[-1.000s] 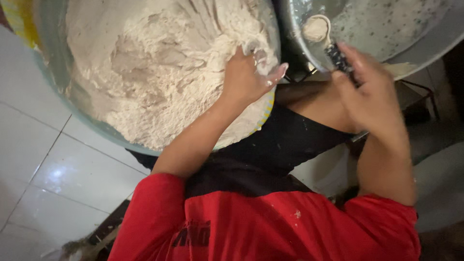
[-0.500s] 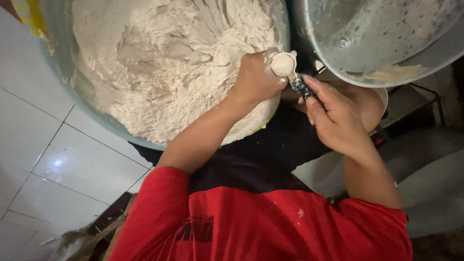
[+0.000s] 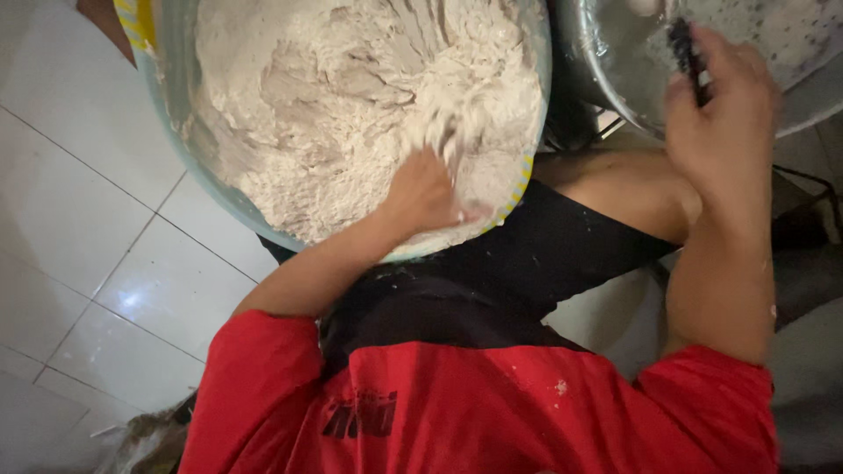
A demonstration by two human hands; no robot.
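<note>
A big pale-green bowl (image 3: 525, 186) holds a heap of clumpy white flour mix (image 3: 342, 114). My left hand (image 3: 424, 191) is pressed into the mix at the bowl's near right side. Its fingers are buried and blurred, so their grip is hidden. My right hand (image 3: 722, 110) is raised over a metal bowl (image 3: 606, 75) at the upper right. It is closed on the black handle of a small scoop (image 3: 683, 46), whose cup is cut off by the top edge.
The bowls sit above my lap, between my knees, with black cloth (image 3: 527, 263) beneath. White floor tiles (image 3: 97, 263) lie to the left. A dark metal frame (image 3: 812, 189) shows at the right edge.
My right hand carried the scoop from the flour bowl's rim back over the metal bowl. My left hand moved from the rim down into the flour mix.
</note>
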